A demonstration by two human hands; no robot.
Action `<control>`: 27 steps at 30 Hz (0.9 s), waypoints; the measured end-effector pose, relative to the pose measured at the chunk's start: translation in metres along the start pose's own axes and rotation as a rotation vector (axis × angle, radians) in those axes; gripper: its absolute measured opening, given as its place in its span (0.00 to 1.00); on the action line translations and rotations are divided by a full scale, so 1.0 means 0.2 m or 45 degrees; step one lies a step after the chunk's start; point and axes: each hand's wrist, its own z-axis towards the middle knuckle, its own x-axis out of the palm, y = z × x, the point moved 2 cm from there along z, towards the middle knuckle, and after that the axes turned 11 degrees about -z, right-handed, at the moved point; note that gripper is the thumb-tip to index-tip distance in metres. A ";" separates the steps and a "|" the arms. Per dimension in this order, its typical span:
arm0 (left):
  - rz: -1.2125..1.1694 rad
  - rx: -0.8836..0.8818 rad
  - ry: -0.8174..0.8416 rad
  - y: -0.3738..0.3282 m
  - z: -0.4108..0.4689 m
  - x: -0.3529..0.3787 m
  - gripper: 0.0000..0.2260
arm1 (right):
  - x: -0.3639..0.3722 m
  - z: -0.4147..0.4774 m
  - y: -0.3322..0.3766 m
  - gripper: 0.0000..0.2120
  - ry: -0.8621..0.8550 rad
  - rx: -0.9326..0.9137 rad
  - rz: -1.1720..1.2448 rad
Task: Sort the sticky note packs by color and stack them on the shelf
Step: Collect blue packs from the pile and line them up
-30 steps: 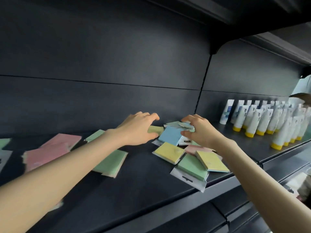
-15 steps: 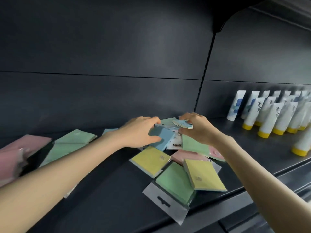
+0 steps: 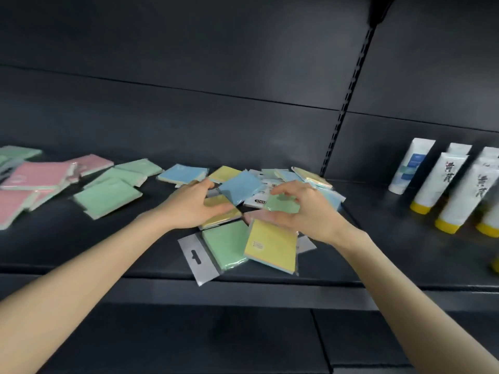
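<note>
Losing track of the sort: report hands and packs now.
Left hand grips blue pack. Right hand grips green pack. Mixed pile unsorted beneath both. Pink packs, green group laid left.

pink packs [image 3: 35, 179] lie in a loose heap at the far left of the dark shelf [image 3: 378, 238]. green packs [image 3: 108, 197] lie flat just beside them. in the middle is a mixed pile. a blue pack [image 3: 239, 188] sits tilted on top, near a middle green pack [image 3: 282, 203]. at the front, a yellow pack [image 3: 271, 245] lies partly on a front green pack [image 3: 225, 244] with a grey tab.
</note>
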 end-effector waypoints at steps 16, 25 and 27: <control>-0.496 -0.002 -0.446 0.01 -0.10 -0.04 0.26 | 0.03 -0.02 -0.01 0.22 0.278 -0.071 0.265; -0.835 0.002 -0.582 0.03 0.09 -0.18 0.17 | -0.02 0.29 0.01 0.19 -0.028 -0.061 0.358; -0.878 0.019 -0.592 0.04 0.19 -0.20 0.13 | -0.01 0.40 0.01 0.19 -0.097 -0.049 0.353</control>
